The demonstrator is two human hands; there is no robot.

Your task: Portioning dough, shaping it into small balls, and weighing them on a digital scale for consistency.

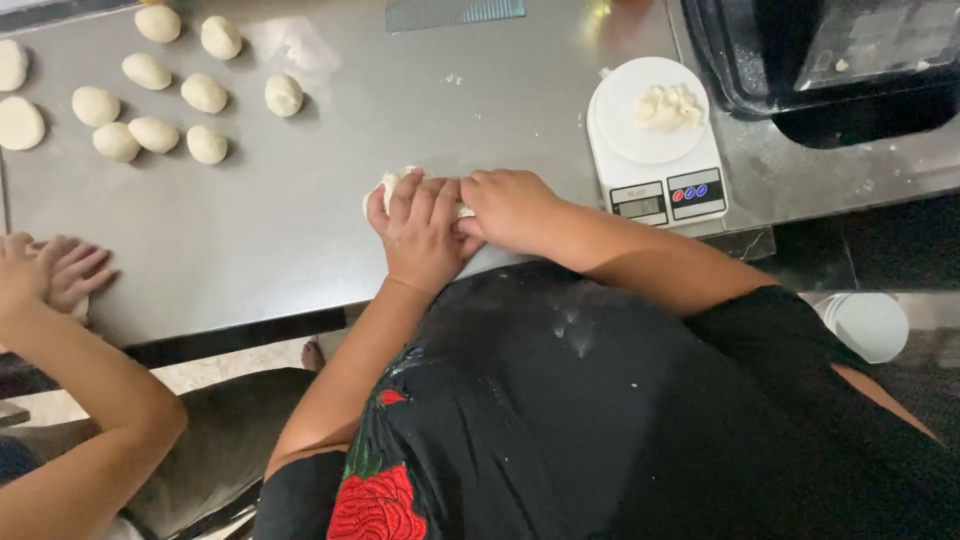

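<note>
Head view: left hand (425, 232) and right hand (510, 208), fingers (432, 200) curled together over a dough piece (392, 184) at the steel worktop (300, 200) edge. Shaping step; rolling it round likely calls for even pressure.

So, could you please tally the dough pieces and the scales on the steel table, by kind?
Round white dough balls, set out loose: 11
White dough piece under the left hand and right hand: 1
Ragged white dough lump on the scale: 1
White digital kitchen scale: 1
Total: 14
</note>
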